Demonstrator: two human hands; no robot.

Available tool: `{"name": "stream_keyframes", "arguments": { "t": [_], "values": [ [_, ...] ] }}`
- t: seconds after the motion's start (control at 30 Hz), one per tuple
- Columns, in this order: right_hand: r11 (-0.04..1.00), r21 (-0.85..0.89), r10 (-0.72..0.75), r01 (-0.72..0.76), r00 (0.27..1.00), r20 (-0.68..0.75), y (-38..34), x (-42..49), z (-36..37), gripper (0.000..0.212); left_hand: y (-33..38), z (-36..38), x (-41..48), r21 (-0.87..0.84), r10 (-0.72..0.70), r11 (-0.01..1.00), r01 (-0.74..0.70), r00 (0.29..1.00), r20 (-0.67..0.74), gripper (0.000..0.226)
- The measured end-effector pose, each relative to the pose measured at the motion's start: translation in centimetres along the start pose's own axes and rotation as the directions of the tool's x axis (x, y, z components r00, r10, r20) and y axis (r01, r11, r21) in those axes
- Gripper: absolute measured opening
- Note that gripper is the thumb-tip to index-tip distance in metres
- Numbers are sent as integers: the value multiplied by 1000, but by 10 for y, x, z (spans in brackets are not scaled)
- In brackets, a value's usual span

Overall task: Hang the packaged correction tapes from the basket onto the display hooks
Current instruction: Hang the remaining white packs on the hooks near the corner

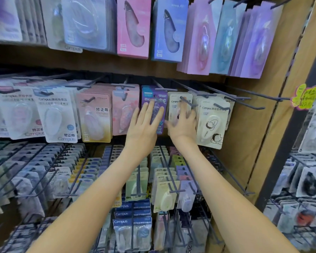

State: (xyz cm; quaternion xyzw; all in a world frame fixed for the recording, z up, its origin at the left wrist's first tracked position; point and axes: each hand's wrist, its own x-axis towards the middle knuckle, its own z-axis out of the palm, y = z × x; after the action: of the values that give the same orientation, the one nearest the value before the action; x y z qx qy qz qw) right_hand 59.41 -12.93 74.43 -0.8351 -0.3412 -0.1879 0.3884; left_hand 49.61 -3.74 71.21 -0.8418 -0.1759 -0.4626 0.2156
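Observation:
Both my arms reach up to the middle row of the display. My left hand [144, 125] lies flat, fingers straight, against a purple packaged correction tape [160, 99] hanging on a hook [159, 86]. My right hand [182, 123] is spread over a cream packaged correction tape [173, 106] on the neighbouring hook [187, 102]; motion blur hides whether its fingers pinch the pack. A second cream pack [212, 123] with a cartoon print hangs just to the right. The basket is out of view.
Rows of packaged correction tapes fill the hooks above, left and below. Long bare hook ends [254, 101] jut out to the right. A wooden side panel [263, 125] bounds the display on the right, with a yellow note [305, 96] on it.

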Motion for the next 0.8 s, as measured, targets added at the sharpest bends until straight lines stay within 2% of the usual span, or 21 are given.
{"name": "stream_keyframes", "arguments": {
  "t": [0.1, 0.2, 0.33, 0.4, 0.5, 0.63, 0.73, 0.8],
  "values": [
    [994, 70, -88, 86, 996, 26, 11, -26, 1, 89, 5, -19, -29, -98, -53, 994, 52, 999, -4, 74],
    [970, 155, -189, 188, 982, -5, 19, -75, -3, 82, 10, -44, -77, -177, -86, 980, 85, 996, 2, 64],
    [900, 220, -382, 377, 924, -21, 26, -160, 3, 75, 17, -81, -159, -242, -174, 953, 184, 983, 65, 51],
    [859, 243, -472, 451, 881, 35, 31, -205, 14, 70, 22, -99, -208, -225, -230, 940, 258, 963, 142, 49],
    [821, 308, -548, 480, 814, 194, 42, -278, 40, 68, 34, -123, -291, -192, -316, 908, 373, 909, 270, 49],
    [817, 356, -574, 453, 687, 445, 63, -377, 86, 71, 37, -148, -407, -91, -400, 855, 510, 762, 510, 53],
    [814, 375, -577, 443, 548, 605, 79, -440, 117, 74, 29, -160, -494, 27, -475, 769, 639, 543, 693, 57],
    [823, 349, -546, 447, 457, 702, 91, -479, 143, 75, 21, -164, -556, 124, -549, 673, 730, 380, 745, 53]
  ]
}}
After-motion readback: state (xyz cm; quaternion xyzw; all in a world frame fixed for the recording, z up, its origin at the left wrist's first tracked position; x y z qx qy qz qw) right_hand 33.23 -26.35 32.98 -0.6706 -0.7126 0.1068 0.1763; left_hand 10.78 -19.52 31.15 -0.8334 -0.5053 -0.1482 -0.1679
